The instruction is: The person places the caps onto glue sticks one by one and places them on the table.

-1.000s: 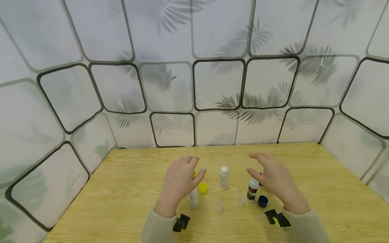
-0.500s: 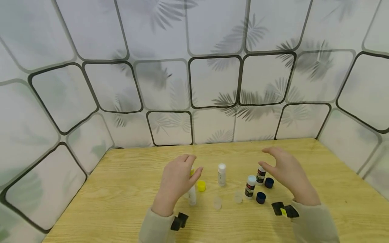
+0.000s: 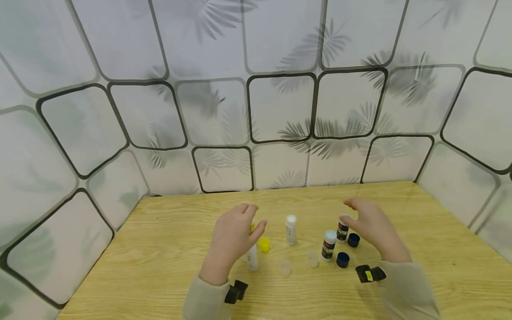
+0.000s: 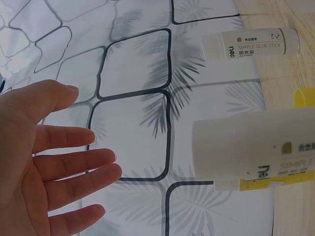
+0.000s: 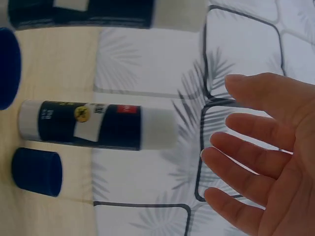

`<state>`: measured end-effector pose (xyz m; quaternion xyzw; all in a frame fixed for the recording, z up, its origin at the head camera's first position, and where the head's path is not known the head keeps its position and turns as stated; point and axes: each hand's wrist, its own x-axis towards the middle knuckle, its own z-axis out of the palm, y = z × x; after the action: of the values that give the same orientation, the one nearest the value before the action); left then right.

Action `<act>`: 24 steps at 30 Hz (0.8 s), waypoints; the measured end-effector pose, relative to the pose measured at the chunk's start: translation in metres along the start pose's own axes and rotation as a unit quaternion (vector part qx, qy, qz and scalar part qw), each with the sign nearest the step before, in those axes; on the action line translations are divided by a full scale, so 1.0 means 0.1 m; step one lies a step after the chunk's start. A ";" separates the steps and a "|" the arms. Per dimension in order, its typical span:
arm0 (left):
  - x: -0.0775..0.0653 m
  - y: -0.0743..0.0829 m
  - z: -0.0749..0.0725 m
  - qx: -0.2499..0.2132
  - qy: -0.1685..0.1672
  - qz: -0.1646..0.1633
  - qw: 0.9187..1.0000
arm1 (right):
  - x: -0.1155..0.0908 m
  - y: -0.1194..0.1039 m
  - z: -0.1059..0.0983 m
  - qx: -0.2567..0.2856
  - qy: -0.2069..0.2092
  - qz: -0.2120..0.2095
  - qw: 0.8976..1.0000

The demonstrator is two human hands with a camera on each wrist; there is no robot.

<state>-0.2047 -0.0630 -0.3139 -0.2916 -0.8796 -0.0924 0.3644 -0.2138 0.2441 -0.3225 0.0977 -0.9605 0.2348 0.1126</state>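
My left hand (image 3: 236, 235) hovers over the left side of the table, fingers spread loosely, holding nothing. Beneath it stands a white glue stick (image 3: 252, 258), partly hidden, with something yellow behind. A second white glue stick (image 3: 291, 231) stands upright mid-table; the left wrist view shows its "Simple glue stick" label (image 4: 256, 46). My right hand (image 3: 372, 229) is in the air, thumb and fingers apart, grasping nothing. Closest to it is an upright dark-labelled glue stick (image 3: 342, 232) with its pale top uncovered. Another dark-labelled glue stick (image 3: 329, 246) stands just in front.
Two dark blue caps (image 3: 342, 259) lie to the right of the dark-labelled sticks. A yellow cap (image 3: 264, 244) sits beside the left hand. Two translucent round caps (image 3: 285, 266) rest toward the front of the wooden table (image 3: 160, 266). Patterned cloth (image 3: 280, 111) walls in the back and sides.
My right hand has moved right, away from the dark-labelled glue sticks, then slightly back, uncovering the rear stick and a blue cap. My left hand keeps its place; the head view has shifted slightly.
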 end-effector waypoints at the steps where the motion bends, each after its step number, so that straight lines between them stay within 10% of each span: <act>1: 0.00 0.00 0.00 0.000 0.000 0.000 1.000 | 0.01 0.02 0.02 0.002 -0.007 0.006 1.000; 24: 0.00 0.00 0.01 -0.002 -0.009 0.004 1.000 | 0.09 0.13 0.26 0.002 -0.072 0.054 0.996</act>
<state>-0.2055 -0.0629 -0.3149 -0.2966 -0.8814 -0.0905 0.3563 -0.2302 0.2423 -0.3478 0.0625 -0.9696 0.2347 0.0299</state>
